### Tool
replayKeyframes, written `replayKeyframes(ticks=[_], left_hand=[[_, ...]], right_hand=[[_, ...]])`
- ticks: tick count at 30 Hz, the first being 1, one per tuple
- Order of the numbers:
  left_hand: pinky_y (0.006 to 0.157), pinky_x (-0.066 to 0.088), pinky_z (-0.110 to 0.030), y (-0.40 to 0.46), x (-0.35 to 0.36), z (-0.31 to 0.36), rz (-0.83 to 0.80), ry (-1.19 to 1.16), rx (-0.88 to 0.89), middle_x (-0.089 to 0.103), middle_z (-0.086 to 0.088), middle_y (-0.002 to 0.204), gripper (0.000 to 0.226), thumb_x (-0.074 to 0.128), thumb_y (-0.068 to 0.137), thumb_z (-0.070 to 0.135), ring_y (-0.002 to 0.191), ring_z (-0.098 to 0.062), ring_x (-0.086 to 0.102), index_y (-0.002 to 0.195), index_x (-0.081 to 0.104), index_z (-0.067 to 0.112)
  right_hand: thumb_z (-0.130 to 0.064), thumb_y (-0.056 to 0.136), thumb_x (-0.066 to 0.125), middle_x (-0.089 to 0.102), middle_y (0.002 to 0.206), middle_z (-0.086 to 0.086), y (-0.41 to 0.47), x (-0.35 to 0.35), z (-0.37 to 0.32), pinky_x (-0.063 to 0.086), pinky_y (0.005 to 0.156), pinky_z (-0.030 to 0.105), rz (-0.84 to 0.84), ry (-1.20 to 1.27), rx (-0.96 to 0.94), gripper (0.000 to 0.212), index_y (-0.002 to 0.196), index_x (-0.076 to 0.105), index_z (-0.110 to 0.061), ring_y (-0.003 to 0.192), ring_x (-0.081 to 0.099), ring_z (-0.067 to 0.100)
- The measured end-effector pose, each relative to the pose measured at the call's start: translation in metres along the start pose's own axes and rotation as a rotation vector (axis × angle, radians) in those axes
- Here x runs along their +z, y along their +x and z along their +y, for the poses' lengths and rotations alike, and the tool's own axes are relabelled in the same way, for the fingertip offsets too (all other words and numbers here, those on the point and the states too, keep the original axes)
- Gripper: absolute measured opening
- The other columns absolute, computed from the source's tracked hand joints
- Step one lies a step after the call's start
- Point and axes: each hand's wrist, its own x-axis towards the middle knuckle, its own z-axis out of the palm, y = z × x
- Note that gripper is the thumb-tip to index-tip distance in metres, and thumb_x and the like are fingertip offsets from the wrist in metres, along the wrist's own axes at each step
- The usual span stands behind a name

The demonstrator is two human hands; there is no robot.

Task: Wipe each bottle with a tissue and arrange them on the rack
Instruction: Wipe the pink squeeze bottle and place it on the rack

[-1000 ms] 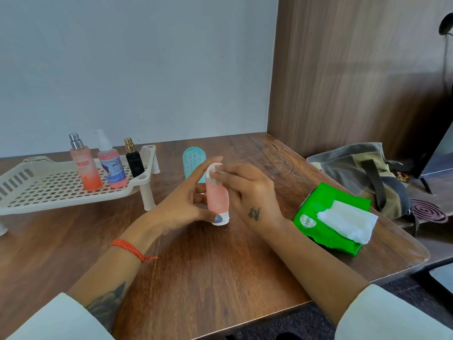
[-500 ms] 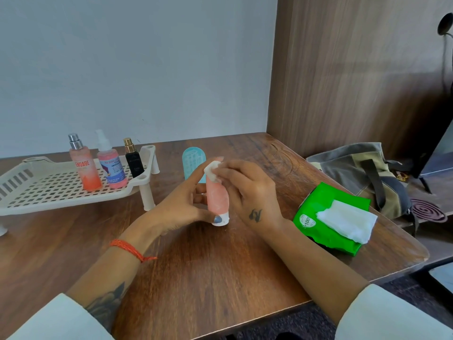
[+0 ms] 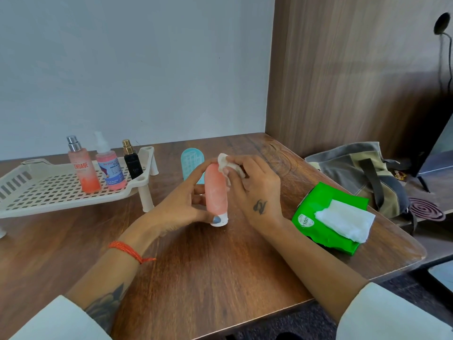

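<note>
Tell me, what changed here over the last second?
The right hand lifted its wadded tissue from the front of the pink tube up to the tube's top. The left hand kept gripping the tube, standing cap-down on the table. The three bottles on the rack and the teal tube stayed put.

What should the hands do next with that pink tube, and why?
Probably slide the crumpled white tissue down the side of the pink squeeze tube with the white cap. The right hand pinches the tissue only at the tube's top, while the left hand holds the tube standing on its cap on the brown wooden table. Its lower part looks unwiped yet.
</note>
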Motion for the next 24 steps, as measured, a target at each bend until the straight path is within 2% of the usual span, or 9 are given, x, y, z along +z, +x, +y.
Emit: replayKeyframes(ticks=[2, 4, 9, 13, 16, 20, 24], left_hand=[[0.096, 0.05, -0.04, -0.0001, 0.0006, -0.0003, 0.006, -0.016, -0.012, 0.063, -0.002, 0.118, 0.103, 0.077, 0.068, -0.008, 0.106, -0.017, 0.064, 0.126, 0.023, 0.058], [0.094, 0.051, -0.043, 0.0005, 0.0002, -0.0014, 0.008, -0.037, -0.017, 0.064, -0.004, 0.115, 0.102, 0.079, 0.065, -0.007, 0.105, -0.019, 0.065, 0.127, 0.027, 0.054], [0.091, 0.053, -0.046, 0.0004, 0.0002, -0.0019, 0.0, -0.051, 0.017, 0.062, -0.005, 0.118, 0.101, 0.08, 0.064, -0.008, 0.105, -0.02, 0.065, 0.136, 0.032, 0.045], [0.085, 0.056, -0.036, -0.0022, 0.0018, 0.0037, -0.025, -0.091, 0.076, 0.056, 0.002, 0.124, 0.106, 0.072, 0.065, -0.019, 0.107, -0.017, 0.064, 0.136, 0.032, 0.049], [0.086, 0.056, -0.036, -0.0024, 0.0009, 0.0026, -0.02, -0.086, 0.072, 0.061, -0.005, 0.119, 0.106, 0.073, 0.065, -0.018, 0.104, -0.019, 0.065, 0.134, 0.033, 0.053], [0.09, 0.054, -0.035, 0.0, 0.0006, -0.0011, -0.004, -0.034, 0.011, 0.066, -0.003, 0.113, 0.109, 0.077, 0.067, -0.01, 0.102, -0.016, 0.067, 0.142, 0.02, 0.045], [0.083, 0.056, -0.031, -0.0003, 0.0006, -0.0002, -0.001, -0.063, 0.036, 0.063, -0.004, 0.113, 0.1, 0.077, 0.066, -0.01, 0.099, -0.015, 0.067, 0.125, 0.032, 0.056]], right_hand=[[-0.009, 0.083, 0.066, 0.065, 0.096, 0.01, -0.0014, 0.0016, -0.0024, 0.044, 0.073, 0.013, -0.013, -0.015, -0.083, 0.019, 0.101, 0.068, -0.002, 0.085, 0.058, 0.012], [-0.002, 0.08, 0.067, 0.064, 0.1, 0.013, -0.0036, 0.0029, -0.0023, 0.048, 0.077, 0.019, -0.065, -0.022, -0.172, 0.025, 0.105, 0.068, -0.002, 0.09, 0.06, 0.018], [-0.002, 0.073, 0.07, 0.066, 0.094, 0.011, -0.0041, -0.0026, 0.0004, 0.05, 0.076, 0.026, -0.159, 0.034, -0.305, 0.025, 0.098, 0.073, -0.006, 0.088, 0.06, 0.02], [-0.005, 0.069, 0.067, 0.067, 0.084, 0.007, -0.0042, -0.0042, 0.0003, 0.052, 0.066, 0.028, -0.226, 0.077, -0.326, 0.019, 0.085, 0.076, -0.008, 0.078, 0.062, 0.019], [-0.01, 0.07, 0.061, 0.066, 0.078, 0.007, -0.0035, -0.0052, -0.0012, 0.051, 0.061, 0.027, -0.177, 0.102, -0.289, 0.018, 0.081, 0.075, -0.006, 0.072, 0.061, 0.017], [-0.006, 0.079, 0.068, 0.066, 0.09, 0.01, 0.0, -0.0048, -0.0022, 0.049, 0.07, 0.018, 0.016, 0.04, -0.129, 0.016, 0.095, 0.07, -0.003, 0.08, 0.06, 0.014], [-0.005, 0.076, 0.071, 0.066, 0.093, 0.009, -0.0037, -0.0015, -0.0024, 0.05, 0.075, 0.022, -0.12, 0.064, -0.236, 0.019, 0.096, 0.072, -0.006, 0.086, 0.062, 0.017]])
